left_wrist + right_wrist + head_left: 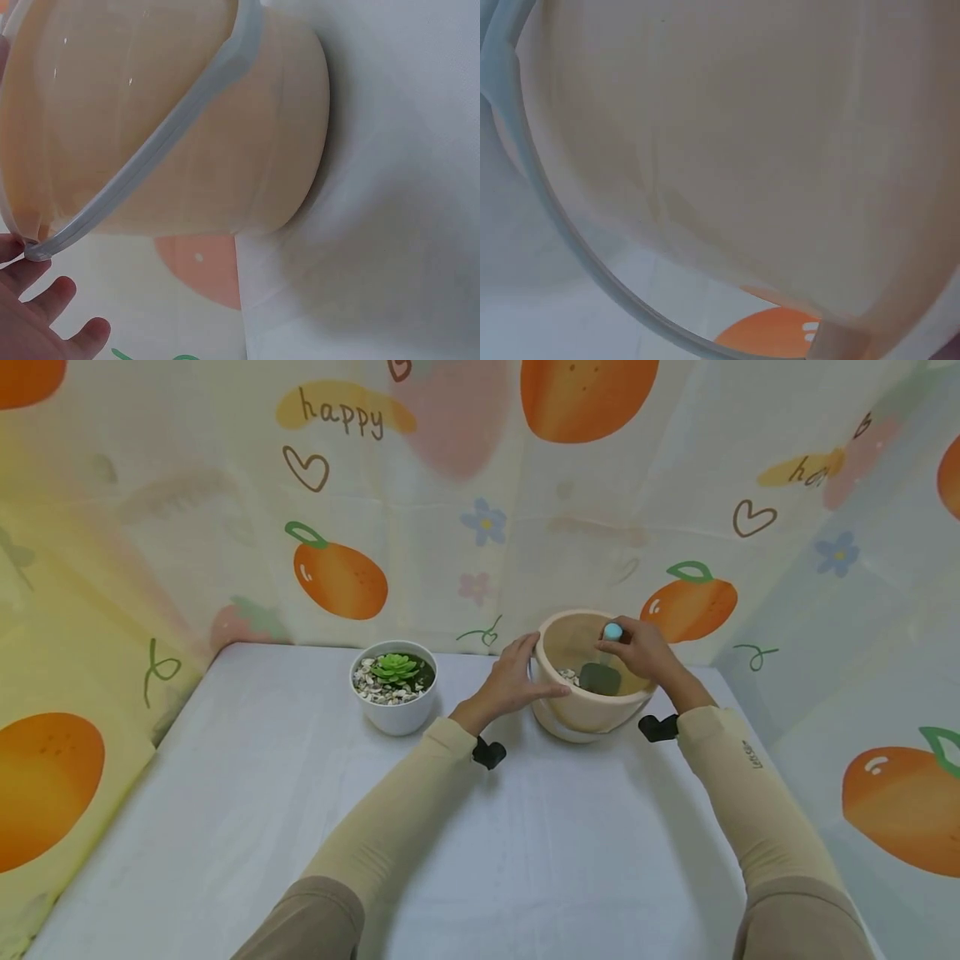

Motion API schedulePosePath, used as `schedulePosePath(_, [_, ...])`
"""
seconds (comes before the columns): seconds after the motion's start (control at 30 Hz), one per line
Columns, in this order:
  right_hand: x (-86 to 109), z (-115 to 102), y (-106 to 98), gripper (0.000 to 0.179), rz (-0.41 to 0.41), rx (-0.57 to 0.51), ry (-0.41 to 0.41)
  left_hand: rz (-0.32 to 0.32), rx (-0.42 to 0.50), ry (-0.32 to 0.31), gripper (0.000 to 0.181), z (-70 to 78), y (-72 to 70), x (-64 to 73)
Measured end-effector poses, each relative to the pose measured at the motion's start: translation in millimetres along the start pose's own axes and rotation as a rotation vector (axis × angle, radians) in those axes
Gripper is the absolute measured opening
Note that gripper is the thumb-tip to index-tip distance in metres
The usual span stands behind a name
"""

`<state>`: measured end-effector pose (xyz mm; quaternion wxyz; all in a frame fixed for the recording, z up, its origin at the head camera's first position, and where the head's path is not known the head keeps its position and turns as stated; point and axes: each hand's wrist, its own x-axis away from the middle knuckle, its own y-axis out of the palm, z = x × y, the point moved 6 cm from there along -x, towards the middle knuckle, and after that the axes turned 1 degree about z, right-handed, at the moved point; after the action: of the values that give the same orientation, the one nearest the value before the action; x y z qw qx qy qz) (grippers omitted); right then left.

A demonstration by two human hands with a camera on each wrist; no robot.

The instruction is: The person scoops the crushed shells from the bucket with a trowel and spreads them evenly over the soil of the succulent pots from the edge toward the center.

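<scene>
A peach plastic bucket point(592, 714) stands upright at the back right of the table, its white carrying handle point(150, 154) hanging down over the near side. My left hand point(513, 681) holds the bucket's left rim, thumb along the front edge and fingers by the handle's joint. Inside, a small dark green shovel point(600, 678) with a clear, blue-tipped handle reaches down near pale pebbles point(568, 676). My right hand point(641, 652) pinches the shovel's handle over the bucket's right rim. In the right wrist view the bucket's wall fills most of the picture, and that hand is almost wholly hidden.
Left of the bucket stands a white pot point(397, 718) with a green succulent point(396, 668), pebbles and a dark bare patch. White cloth covers the table point(570, 843). Fruit-printed curtains point(427, 527) hang close behind and on both sides.
</scene>
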<state>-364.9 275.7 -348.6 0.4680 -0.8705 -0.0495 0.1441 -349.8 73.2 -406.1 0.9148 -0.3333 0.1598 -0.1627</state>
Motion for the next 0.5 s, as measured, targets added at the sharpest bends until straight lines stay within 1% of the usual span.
schedulePosePath(0.1, [0.6,-2,-2,0.025,-0.025,0.012,0.026,0.004,-0.004,0.003,0.107,0.5,-0.1,-0.3])
schedulePosePath(0.2, [1.6,-3,-1,0.029,-0.032,-0.029,0.058,0.008,0.003,0.005,0.107,0.3,0.2,-1.1])
schedulePosePath(0.33, [3.3,-4,4,0.031,0.008,-0.102,0.102,0.009,0.008,0.009,0.106,-0.6,0.9,-1.7])
schedulePosePath(0.43, [4.4,-4,8,0.032,0.044,-0.134,0.156,0.000,-0.013,0.004,0.107,-0.7,0.5,-1.8])
schedulePosePath(0.5, [4.8,-4,10,0.034,0.066,-0.175,0.206,-0.003,-0.025,0.003,0.107,-0.7,-0.2,-2.0])
